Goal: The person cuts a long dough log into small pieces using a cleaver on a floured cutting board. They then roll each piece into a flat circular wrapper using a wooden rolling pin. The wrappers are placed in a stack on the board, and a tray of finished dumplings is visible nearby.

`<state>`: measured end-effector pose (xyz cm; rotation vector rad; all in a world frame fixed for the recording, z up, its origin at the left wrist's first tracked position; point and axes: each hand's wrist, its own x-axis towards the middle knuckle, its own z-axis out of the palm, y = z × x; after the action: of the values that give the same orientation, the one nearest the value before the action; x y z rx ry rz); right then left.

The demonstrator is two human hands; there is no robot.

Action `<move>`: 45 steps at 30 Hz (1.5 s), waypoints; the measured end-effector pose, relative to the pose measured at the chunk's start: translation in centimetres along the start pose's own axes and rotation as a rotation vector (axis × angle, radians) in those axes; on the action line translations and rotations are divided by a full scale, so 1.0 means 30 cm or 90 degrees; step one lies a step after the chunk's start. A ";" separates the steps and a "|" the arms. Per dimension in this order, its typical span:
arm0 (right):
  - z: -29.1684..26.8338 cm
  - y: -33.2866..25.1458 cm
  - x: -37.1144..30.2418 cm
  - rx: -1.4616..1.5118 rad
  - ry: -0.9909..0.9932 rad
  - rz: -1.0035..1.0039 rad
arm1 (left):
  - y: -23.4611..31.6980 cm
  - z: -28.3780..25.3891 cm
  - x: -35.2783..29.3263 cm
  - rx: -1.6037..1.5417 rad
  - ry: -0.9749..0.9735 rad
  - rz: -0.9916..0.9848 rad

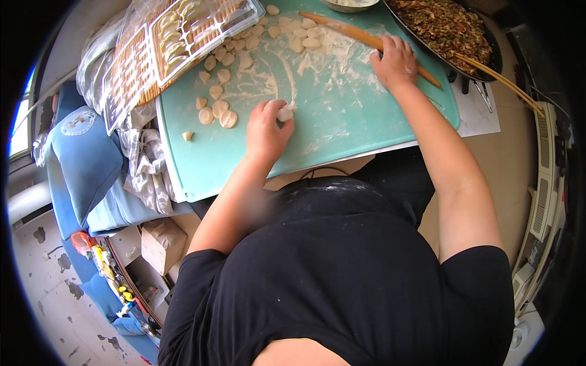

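A small white piece of dough (285, 113) is pinched between the thumb and fingers of my left hand (265, 133), low over the floury green mat (342, 125). My right hand (397, 66) lies over the wooden rolling pin (348, 29), fingers curled around its right part; the pin slants across the far right of the mat, and the palm hides some of it. Flattened dough pieces (227, 119) lie left of my left hand, and several more reach up toward the far edge. One small dough lump (188, 136) sits apart near the mat's left edge.
At the far left, a plastic tray (201, 39) holds folded dumplings (174, 39). A dark pan of chopped filling (442, 27) stands far right, with chopsticks (500, 79) across its rim. Part of a bowl (349, 6) shows at the top. A blue cushion (85, 155) lies left.
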<state>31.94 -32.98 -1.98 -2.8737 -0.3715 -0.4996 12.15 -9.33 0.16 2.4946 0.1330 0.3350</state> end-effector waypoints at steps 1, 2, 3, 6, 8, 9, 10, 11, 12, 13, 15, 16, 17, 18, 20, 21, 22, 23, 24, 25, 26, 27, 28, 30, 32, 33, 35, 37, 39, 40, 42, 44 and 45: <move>-0.001 -0.001 0.001 0.000 0.000 -0.001 | -0.002 -0.006 -0.002 0.005 -0.015 -0.010; -0.001 0.000 0.000 -0.001 -0.002 -0.001 | -0.004 -0.010 -0.004 0.009 -0.032 -0.018; -0.002 0.000 0.000 -0.001 -0.002 0.000 | 0.001 -0.019 -0.008 0.034 -0.036 0.013; -0.002 0.000 -0.002 0.004 0.003 0.000 | 0.020 -0.039 -0.028 0.147 -0.076 0.126; 0.006 0.003 -0.005 0.011 0.016 -0.003 | 0.017 -0.027 -0.044 0.270 -0.140 0.228; 0.011 0.005 -0.005 0.009 0.014 -0.003 | 0.010 -0.022 -0.055 0.255 -0.170 0.212; 0.015 0.008 -0.005 0.007 0.012 -0.004 | 0.000 -0.017 -0.066 0.240 -0.199 0.195; 0.019 0.008 -0.007 0.005 0.011 -0.006 | -0.003 -0.016 -0.071 0.225 -0.228 0.178; 0.019 0.009 -0.007 0.004 0.007 -0.004 | -0.003 -0.016 -0.070 0.234 -0.234 0.179; 0.016 0.012 -0.007 0.003 0.004 -0.002 | 0.003 -0.017 -0.065 0.243 -0.240 0.181; 0.013 0.008 -0.005 0.004 -0.002 0.000 | 0.008 -0.025 -0.061 0.245 -0.248 0.188; 0.011 0.006 -0.009 0.004 -0.005 0.001 | 0.008 -0.029 -0.066 0.236 -0.250 0.193; 0.002 0.003 -0.002 0.006 -0.005 0.001 | 0.013 -0.037 -0.062 0.230 -0.248 0.199; -0.001 0.002 0.001 0.006 -0.009 0.000 | 0.018 -0.043 -0.060 0.236 -0.255 0.192; -0.002 0.003 -0.001 0.005 -0.017 0.001 | 0.025 -0.052 -0.052 0.248 -0.269 0.181; -0.002 0.004 -0.001 0.003 -0.015 0.002 | -0.001 -0.051 -0.039 0.117 -0.268 0.142; -0.002 0.004 0.000 0.002 -0.015 0.004 | -0.051 -0.052 -0.018 -0.014 -0.265 0.103; -0.001 0.003 -0.006 -0.001 -0.019 0.008 | -0.084 -0.054 -0.012 -0.147 -0.265 0.063; -0.003 0.001 -0.002 0.000 -0.017 0.004 | -0.091 -0.064 -0.016 -0.280 -0.201 -0.061; -0.009 -0.002 0.010 0.000 -0.014 0.001 | -0.119 -0.044 -0.004 -0.239 -0.072 -0.049; -0.010 0.001 0.000 -0.003 -0.019 0.000 | -0.085 -0.067 0.022 -0.163 -0.084 -0.072; -0.011 0.001 -0.005 -0.005 -0.017 -0.002 | -0.045 -0.100 0.046 -0.085 -0.094 -0.097; -0.009 0.003 -0.010 -0.007 -0.014 -0.004 | -0.044 -0.091 0.042 -0.047 -0.108 -0.073; 0.004 0.008 -0.001 -0.002 0.015 -0.010 | -0.035 -0.083 0.057 0.032 -0.126 -0.018; 0.002 0.003 -0.003 0.002 0.002 -0.006 | -0.009 -0.103 0.074 0.001 -0.215 -0.115; -0.002 0.000 -0.002 0.004 -0.003 -0.003 | 0.001 -0.110 0.082 -0.015 -0.260 -0.162; -0.007 -0.002 -0.001 0.001 -0.011 0.000 | -0.015 -0.112 0.067 -0.113 -0.164 -0.091; -0.009 -0.002 0.001 -0.001 -0.012 0.004 | -0.051 -0.111 0.059 -0.181 -0.104 -0.031; -0.004 -0.004 0.000 -0.002 -0.008 0.003 | -0.088 -0.108 0.052 -0.222 -0.077 0.012; -0.002 -0.001 0.000 -0.001 -0.007 0.004 | -0.091 -0.096 0.053 -0.191 -0.045 0.011; 0.001 0.003 0.001 0.001 -0.003 0.002 | -0.056 -0.077 0.051 -0.087 -0.028 -0.058; 0.000 0.001 0.000 0.008 -0.007 0.003 | -0.040 -0.045 0.049 0.059 0.004 -0.030; -0.002 0.001 0.000 0.011 -0.008 0.004 | -0.033 -0.034 0.047 0.079 0.001 -0.008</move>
<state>31.94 -33.01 -1.92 -2.8615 -0.3676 -0.4743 13.22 -7.70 0.66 2.6155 0.1758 0.3321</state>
